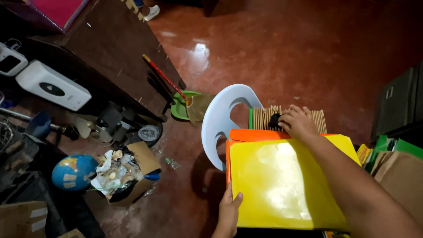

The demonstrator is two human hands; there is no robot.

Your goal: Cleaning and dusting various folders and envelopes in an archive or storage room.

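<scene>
Left hand (229, 211) clamping yellow folder (282, 185) edge; right hand (297, 123) curled over dark object (275, 120). Likely light, slick, floppy; best gripped along edges.

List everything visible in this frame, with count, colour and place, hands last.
yellow folder: one, yellow, front centre
orange folder: one, orange, under the yellow one
paper stack: one, tan edges, behind the folders
plastic chair: one, white, centre
dustpan: one, green, by the dark board
broom handle: one, red, leaning on the board
globe: one, blue, lower left
box of scraps: one, brown, beside the globe
floor: red, glossy
left hand: on the yellow folder's edge
right hand: on a black item at the stack
</scene>
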